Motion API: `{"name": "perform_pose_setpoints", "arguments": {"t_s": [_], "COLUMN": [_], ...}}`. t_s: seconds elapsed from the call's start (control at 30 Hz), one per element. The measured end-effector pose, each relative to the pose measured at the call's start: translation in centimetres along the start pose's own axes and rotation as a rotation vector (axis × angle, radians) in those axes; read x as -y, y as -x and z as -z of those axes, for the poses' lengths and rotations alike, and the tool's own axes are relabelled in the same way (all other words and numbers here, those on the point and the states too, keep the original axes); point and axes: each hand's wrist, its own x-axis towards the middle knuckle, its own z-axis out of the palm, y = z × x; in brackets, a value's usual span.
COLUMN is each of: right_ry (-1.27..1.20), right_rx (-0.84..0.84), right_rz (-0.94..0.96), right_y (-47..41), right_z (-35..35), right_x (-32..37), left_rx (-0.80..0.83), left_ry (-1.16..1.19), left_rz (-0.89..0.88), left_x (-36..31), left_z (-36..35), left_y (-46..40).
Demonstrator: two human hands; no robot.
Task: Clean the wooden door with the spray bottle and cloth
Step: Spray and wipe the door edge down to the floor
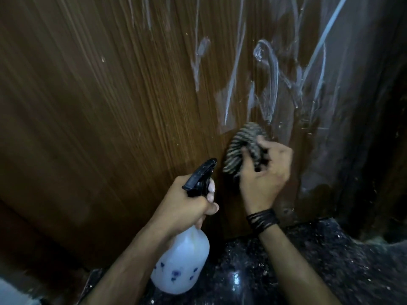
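Door (99, 111), brown wood-grain panel, fills most of my view; white wet streaks (271, 75) run down its right half, left half is bare. My right hand (266, 172) grips a bunched grey-and-white striped cloth (242, 146) against the door just below the streaks. My left hand (187, 205) is curled round the neck of a translucent white spray bottle with black trigger head (182, 260), nozzle near the cloth. Door's bottom edge meets speckled black stone floor (330, 260).
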Motion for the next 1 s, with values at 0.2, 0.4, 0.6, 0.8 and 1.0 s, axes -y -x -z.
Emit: {"name": "perform_pose_setpoints", "arguments": {"t_s": [0.2, 0.4, 0.6, 0.8, 1.0], "right_ry": [-0.078, -0.068, 0.004, -0.014, 0.061], "right_rx": [0.403, -0.060, 0.230, 0.159, 0.205], "right_rz": [0.229, -0.038, 0.199, 0.200, 0.200], "right_y": [0.4, -1.7, -2.6, -7.0, -8.9], "right_z": [-1.0, -1.1, -0.4, 0.3, 1.3], "right_x": [1.9, 2.0, 3.4, 6.4, 6.8], "left_rx": [-0.113, -0.075, -0.062, 0.001, 0.094], "left_ry": [0.092, 0.043, 0.075, 0.072, -0.063], "left_rz": [0.028, -0.028, -0.082, -0.088, -0.099], "left_x": [-1.3, -2.0, -4.4, -7.0, -9.8], "left_z": [0.2, 1.9, 2.5, 1.9, 3.4], "left_y": [-0.3, 1.1, 1.4, 1.2, 1.2]}}
